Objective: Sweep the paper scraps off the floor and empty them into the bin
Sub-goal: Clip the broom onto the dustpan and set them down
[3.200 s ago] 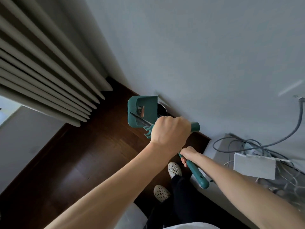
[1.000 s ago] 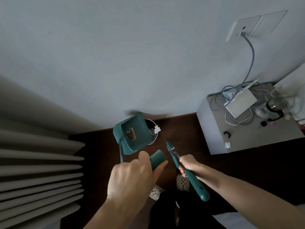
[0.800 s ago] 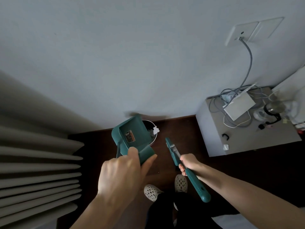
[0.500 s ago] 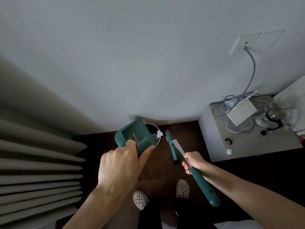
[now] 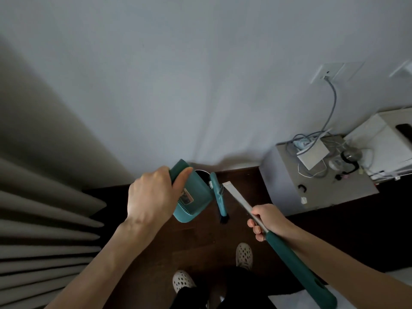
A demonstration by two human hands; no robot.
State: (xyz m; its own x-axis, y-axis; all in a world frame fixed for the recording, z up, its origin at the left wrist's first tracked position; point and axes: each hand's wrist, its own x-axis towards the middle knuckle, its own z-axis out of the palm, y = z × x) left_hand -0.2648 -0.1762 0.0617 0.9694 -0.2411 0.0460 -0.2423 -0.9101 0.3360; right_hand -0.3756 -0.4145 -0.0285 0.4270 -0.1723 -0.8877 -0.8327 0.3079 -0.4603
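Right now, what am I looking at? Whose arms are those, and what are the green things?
The camera sits on a person's head and looks down, so you see their own arms and shoes. The left hand holds a green dustpan, tipped over a small bin by the wall. The right hand grips the long broom handle; the brush head hangs beside the dustpan. Below is a dark wooden floor. On the right stands a grey box with cables on top. Curtains hang on the left.
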